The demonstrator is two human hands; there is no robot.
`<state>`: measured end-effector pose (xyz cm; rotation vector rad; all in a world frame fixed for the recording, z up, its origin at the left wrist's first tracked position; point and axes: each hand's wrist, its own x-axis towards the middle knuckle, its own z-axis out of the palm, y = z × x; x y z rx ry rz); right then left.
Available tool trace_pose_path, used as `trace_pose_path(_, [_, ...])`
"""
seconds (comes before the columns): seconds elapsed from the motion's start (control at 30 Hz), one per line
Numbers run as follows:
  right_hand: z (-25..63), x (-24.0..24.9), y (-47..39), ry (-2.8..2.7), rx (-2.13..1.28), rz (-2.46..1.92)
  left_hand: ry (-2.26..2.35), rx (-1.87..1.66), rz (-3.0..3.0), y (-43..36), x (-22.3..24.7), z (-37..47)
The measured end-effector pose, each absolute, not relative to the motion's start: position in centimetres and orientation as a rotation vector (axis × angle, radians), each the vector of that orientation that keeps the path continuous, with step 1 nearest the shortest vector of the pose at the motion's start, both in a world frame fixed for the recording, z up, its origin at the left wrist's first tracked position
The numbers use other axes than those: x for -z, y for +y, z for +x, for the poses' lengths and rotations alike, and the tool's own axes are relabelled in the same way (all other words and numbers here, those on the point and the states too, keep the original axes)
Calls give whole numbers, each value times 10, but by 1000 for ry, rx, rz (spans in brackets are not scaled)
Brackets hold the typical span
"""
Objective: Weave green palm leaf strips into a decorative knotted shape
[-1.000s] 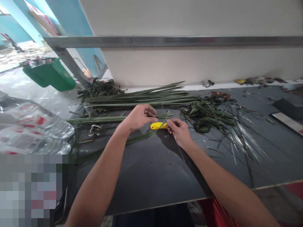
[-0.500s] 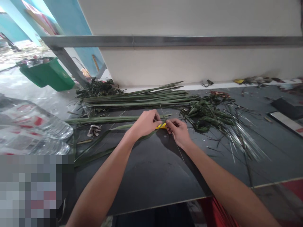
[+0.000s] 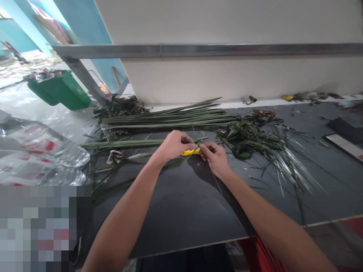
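Both hands meet over the dark table (image 3: 181, 211) around a green palm leaf strip (image 3: 177, 163). My left hand (image 3: 175, 145) pinches the strip between thumb and fingertips. Close beside it, my right hand (image 3: 214, 156) is closed with its fingertips on the same leaf, and a thin strand hangs below. A yellow handle (image 3: 187, 152), like that of a utility knife, shows under the leaf between the hands. Whether it lies on the table or touches the right fingers, I cannot tell. Behind the hands, more long leaves (image 3: 127, 144) lie flat.
At the back lies a bundle of long leaves (image 3: 170, 118). Woven green leaf pieces (image 3: 249, 138) with pale stems lie right, near a phone-like flat object (image 3: 344, 147). Water bottles (image 3: 42, 141) stand left, beyond them a green bin (image 3: 64, 90). A metal rail (image 3: 198, 50) crosses the wall.
My left fingers have shifted slightly up, and more of the yellow handle shows. Both hands stay closed on the leaf. The whole view has moved a little.
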<state>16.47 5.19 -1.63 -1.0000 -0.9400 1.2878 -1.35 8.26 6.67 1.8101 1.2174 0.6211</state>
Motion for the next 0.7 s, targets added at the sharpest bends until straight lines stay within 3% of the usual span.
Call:
trace_pose_path(0.33, [165, 17, 52, -1011, -1242, -986, 1137, -786, 1203, 86, -55, -7])
trace_pose_path(0.7, [166, 17, 52, -1048, -1218, -986, 1131, -931, 1367, 88, -46, 0])
